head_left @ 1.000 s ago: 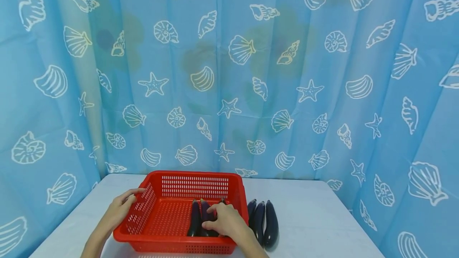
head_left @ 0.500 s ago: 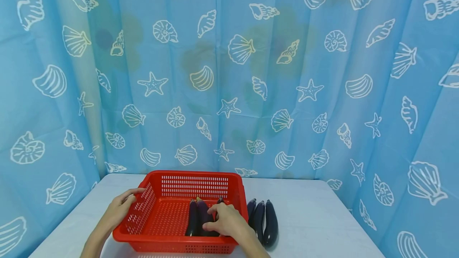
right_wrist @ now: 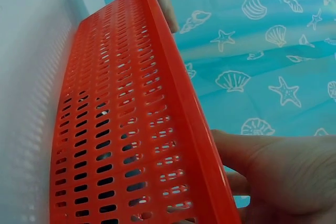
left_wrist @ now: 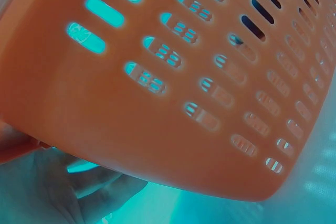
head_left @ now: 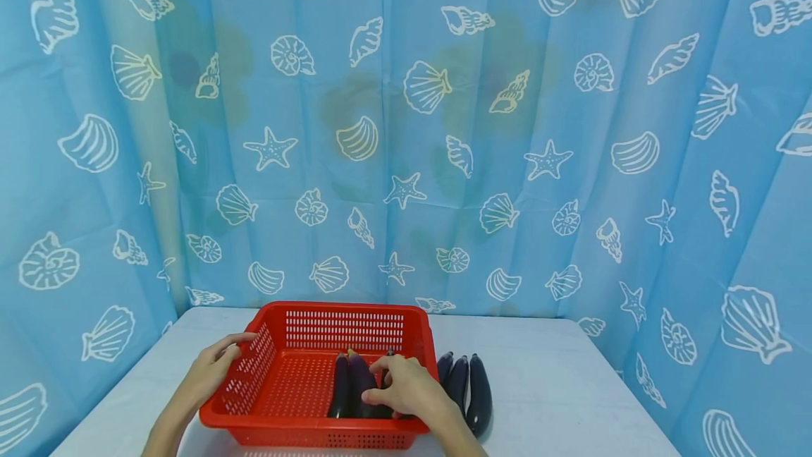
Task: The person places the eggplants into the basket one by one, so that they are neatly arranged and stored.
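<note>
1. Here the left hand is gripping the red plastic basket by its left rim; keeping that hold firm should help stop any skidding.
2. On the basket's right side, the right hand is sitting low inside, thumb and forefinger standing apart; I cannot tell whether the hidden fingers are pinching anything.
3. The trick, I'd say, is being gentle: lining the half-hidden eggplant up with its neighbours, not squeezing its skin.
4. Those neighbours, two dark eggplants, are lying side by side in the basket's right half, stems pointing away.
5. Outside, three more eggplants are lying on the white table, just beside the basket.
</note>
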The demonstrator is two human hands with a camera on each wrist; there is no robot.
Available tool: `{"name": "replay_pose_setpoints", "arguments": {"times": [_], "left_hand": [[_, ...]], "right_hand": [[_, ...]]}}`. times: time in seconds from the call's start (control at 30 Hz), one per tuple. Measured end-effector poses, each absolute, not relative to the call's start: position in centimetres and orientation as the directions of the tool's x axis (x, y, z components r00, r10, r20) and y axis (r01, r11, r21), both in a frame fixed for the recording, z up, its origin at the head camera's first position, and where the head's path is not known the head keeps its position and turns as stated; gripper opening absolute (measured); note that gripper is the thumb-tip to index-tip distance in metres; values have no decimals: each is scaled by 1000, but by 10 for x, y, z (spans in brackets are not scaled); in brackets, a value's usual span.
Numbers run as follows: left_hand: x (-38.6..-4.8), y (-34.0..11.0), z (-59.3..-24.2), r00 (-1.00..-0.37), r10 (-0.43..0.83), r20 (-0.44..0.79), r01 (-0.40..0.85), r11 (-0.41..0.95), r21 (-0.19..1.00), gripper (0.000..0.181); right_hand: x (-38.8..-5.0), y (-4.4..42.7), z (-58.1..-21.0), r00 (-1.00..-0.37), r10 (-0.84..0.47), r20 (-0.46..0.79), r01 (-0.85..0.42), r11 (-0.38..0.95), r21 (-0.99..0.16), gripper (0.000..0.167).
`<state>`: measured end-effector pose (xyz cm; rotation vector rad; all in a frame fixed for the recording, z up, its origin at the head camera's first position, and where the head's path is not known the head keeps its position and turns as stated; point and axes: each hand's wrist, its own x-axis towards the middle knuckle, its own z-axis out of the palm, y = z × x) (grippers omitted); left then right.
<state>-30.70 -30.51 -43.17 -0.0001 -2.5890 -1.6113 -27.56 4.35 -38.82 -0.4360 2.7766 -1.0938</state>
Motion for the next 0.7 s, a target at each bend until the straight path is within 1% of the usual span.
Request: {"name": "replay_pose_setpoints", "arguments": {"times": [0.7], "left_hand": [[-306, -304, -431, -995, -53, 88, 55, 443, 895, 44]], "right_hand": [[-271, 64, -375, -943, -332, 2, -236, 668, -706, 46]]}}
